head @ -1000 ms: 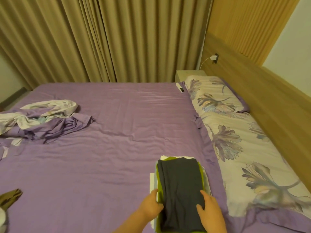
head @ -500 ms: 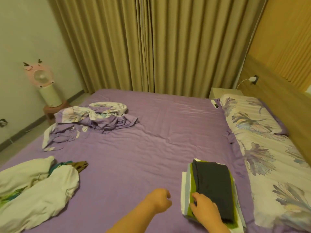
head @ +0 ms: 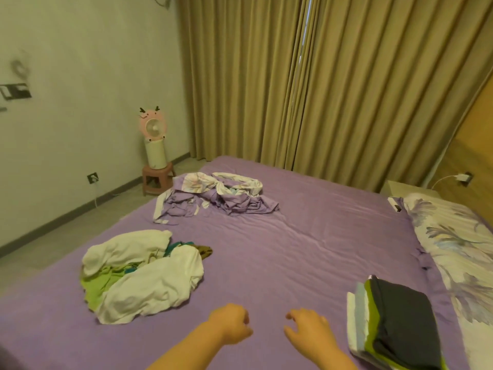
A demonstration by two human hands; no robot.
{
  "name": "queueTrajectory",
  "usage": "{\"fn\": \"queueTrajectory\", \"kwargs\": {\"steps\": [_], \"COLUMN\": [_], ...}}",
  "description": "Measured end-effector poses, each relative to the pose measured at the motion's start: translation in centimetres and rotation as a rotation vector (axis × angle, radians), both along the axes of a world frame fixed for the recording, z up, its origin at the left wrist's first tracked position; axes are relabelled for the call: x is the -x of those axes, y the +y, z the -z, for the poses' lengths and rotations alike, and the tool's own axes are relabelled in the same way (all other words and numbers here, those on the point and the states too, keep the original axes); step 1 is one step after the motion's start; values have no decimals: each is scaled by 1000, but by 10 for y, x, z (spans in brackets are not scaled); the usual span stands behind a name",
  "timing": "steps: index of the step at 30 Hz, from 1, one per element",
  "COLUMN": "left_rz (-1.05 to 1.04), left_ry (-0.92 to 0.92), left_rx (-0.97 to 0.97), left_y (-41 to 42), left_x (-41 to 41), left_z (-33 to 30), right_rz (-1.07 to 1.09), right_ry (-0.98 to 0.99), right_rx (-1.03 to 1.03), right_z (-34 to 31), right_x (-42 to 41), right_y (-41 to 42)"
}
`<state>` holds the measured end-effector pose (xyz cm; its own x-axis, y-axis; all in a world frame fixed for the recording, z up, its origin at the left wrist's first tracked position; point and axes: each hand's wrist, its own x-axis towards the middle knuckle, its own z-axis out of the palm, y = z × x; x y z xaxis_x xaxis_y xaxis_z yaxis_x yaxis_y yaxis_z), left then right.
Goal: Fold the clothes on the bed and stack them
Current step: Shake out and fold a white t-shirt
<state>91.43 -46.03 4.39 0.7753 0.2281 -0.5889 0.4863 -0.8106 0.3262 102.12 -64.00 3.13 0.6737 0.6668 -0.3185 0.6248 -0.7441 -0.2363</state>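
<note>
Both hands float empty over the smooth purple bed [head: 306, 236], left hand [head: 230, 327] loosely curled, right hand [head: 309, 329] fingers loose, with the flat folded stack [head: 400, 321] at 3 o'clock and the soft crumpled clothes pile [head: 141, 273] at 10 o'clock.

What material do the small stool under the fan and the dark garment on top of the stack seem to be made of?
Stool: likely moulded plastic, with an even matte pink surface and one-piece legs. Dark garment: soft matte fabric, probably a knit; it folds limply without shine.

Home bedroom: big bed [head: 306, 236] w/ purple sheet, floral pillows [head: 453, 241], drawn curtains [head: 293, 89].
</note>
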Motion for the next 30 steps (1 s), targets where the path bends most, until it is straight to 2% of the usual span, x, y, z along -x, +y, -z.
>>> {"fn": "queueTrajectory", "kwargs": {"steps": [7,16,22,30], "left_rz": [-139,-256,-332,-321], "left_ry": [-119,-93,-163,-145], "left_rx": [-110,-95,-55,6], "left_y": [108,212,257,305], "left_x": [154,314,340,312], "left_z": [-8,13,23,43], "right_rz": [-103,-195,-191,-159], "right_ry": [-45,-15,14,125], "right_rx": [26,36,27,-27], "right_z": [-5,5,16,53], "right_x": [128,260,283,267], "right_y": [126,237,271,327]}}
